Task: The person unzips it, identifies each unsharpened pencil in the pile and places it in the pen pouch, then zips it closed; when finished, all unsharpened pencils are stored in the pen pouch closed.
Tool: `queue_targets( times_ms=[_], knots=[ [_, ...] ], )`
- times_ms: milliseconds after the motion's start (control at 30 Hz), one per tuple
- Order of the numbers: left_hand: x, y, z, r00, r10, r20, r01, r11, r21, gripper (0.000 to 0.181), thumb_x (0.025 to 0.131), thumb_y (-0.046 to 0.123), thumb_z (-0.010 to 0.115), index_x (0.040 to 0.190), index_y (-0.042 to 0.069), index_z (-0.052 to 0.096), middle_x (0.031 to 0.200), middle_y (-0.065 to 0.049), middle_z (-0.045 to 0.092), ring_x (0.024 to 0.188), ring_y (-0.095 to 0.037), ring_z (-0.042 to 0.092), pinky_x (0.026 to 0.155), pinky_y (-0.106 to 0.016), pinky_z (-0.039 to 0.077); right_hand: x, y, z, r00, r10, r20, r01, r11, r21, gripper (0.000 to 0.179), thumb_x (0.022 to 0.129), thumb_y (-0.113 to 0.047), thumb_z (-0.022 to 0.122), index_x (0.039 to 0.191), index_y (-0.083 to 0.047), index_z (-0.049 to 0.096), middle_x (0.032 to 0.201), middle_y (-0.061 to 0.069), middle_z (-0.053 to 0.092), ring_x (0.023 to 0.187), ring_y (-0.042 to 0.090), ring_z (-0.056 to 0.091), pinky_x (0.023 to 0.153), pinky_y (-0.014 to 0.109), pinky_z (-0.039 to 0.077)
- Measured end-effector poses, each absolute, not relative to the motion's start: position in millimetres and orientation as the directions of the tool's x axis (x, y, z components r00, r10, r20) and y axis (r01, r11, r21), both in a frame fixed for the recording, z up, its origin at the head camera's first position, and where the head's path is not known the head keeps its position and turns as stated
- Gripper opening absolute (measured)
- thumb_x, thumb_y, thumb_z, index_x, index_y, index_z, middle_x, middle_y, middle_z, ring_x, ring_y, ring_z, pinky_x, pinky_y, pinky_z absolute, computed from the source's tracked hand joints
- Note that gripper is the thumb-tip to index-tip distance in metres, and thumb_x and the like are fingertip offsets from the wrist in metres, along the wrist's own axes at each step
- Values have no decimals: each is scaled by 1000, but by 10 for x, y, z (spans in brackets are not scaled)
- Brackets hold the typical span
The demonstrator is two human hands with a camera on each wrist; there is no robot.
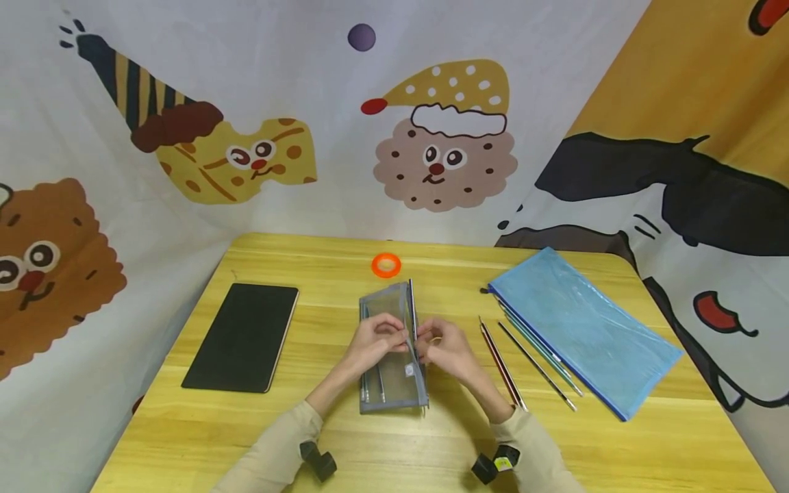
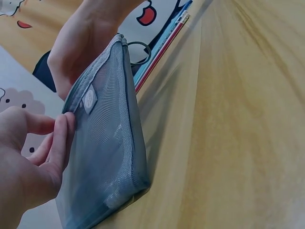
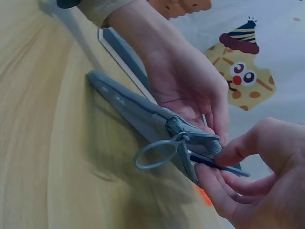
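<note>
A grey mesh pencil case with a zip and a ring pull stands tilted on the table, with slim pencils showing through its mesh. My left hand pinches the upper edge of the case between thumb and fingers. On the other side, my right hand has thumb and fingertips at the parted zip opening. Between them a dark, slender pencil lies in the opening; its upper end sticks out past the far end of the case.
A black notebook lies at the left, and an orange tape ring beyond the case. To the right are loose pencils, a dark pencil and a blue zip pouch with light blue pencils along its edge.
</note>
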State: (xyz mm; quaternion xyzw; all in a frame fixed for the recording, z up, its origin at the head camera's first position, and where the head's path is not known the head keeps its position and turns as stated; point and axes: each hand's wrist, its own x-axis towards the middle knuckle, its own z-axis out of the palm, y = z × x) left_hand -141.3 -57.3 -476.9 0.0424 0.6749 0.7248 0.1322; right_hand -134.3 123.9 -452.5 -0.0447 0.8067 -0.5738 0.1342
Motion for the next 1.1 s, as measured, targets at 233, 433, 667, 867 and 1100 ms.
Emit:
queue_targets(
  times_ms=[233,433,667,867,1100],
  knots=[
    [-1404,-572,-4764,-959,252,-127,-144,-51,988,19,91,-2,67,107,-11,61,94,-16,70,73,-12,72,82,-35,67,-1324,1287,-4514,-906,-393,-158,-17,407,-913,31,74,8,55,103,12,63,84,16,65,69,17,67,65,32,68],
    [-1402,-573,-4751,-958,255,-131,-149,-54,987,20,91,-2,66,108,-11,61,94,-15,71,73,-12,72,81,-34,67,-1311,1329,-4459,-900,-404,-167,-6,394,-919,23,86,5,59,108,13,63,90,21,67,73,21,70,71,39,69],
    [-1397,-573,-4753,-958,247,-146,-164,-54,985,20,91,-2,67,108,-11,61,95,-17,71,71,-12,71,80,-34,67,-1329,1581,-4424,-956,-265,-128,-21,496,-868,19,93,-5,66,109,6,66,95,22,70,76,27,70,66,38,67],
    [-1403,-583,-4784,-958,249,-141,-156,-41,987,21,91,-1,68,108,-11,61,96,-20,71,71,-12,71,78,-31,67,-1381,1964,-4420,-985,-170,17,-127,665,-736,18,93,-9,68,109,-1,68,93,10,70,80,21,70,60,24,56],
    [-1408,-587,-4802,-958,253,-139,-155,-48,987,21,90,-2,69,108,-11,61,96,-21,71,70,-12,71,77,-29,67,-1406,2358,-4378,-992,-100,76,-125,728,-674,24,93,-7,68,115,2,66,98,15,71,89,30,72,68,30,58]
  ],
)
